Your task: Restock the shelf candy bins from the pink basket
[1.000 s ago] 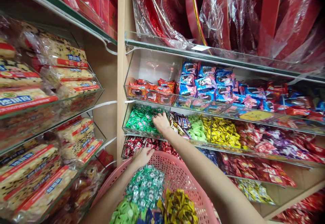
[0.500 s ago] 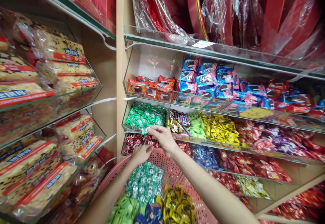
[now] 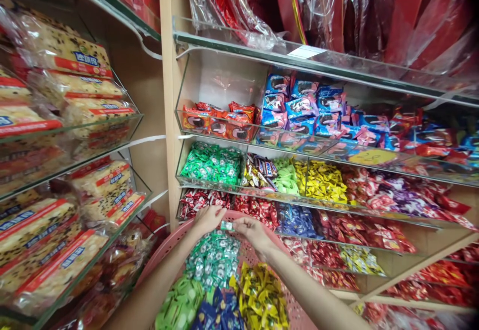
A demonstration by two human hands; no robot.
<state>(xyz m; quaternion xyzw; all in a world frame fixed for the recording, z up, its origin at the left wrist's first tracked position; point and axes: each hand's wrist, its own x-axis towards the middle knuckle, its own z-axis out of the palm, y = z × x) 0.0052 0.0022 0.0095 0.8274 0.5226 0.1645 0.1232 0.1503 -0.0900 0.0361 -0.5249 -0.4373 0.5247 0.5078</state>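
Note:
My left hand (image 3: 208, 220) is closed at the far rim of the pink perforated basket (image 3: 164, 252), its thumb along the top edge. Inside the rim, my right hand (image 3: 252, 233) has its fingertips pinched at a small green-wrapped candy (image 3: 226, 225). Below both hands, a heap of green-and-clear candies (image 3: 213, 257) lies in the basket. Nearer to me are light-green candies (image 3: 179, 302), dark-blue candies (image 3: 219, 312) and yellow candies (image 3: 263, 297). A shelf bin of green candies (image 3: 212, 164) stands just beyond my hands.
Dark-red candies (image 3: 204, 200) fill a lower bin right behind the basket. Yellow candies (image 3: 325, 181) sit further right, beneath blue snack packs (image 3: 299, 108). On the left, glass-fronted shelves hold packaged pastries (image 3: 80, 58). A wooden upright (image 3: 168, 120) divides the two shelf units.
My right hand has come down from the green candy bin to inside the basket's far rim, bringing a green candy. My left hand stays at the rim. The view has shifted slightly.

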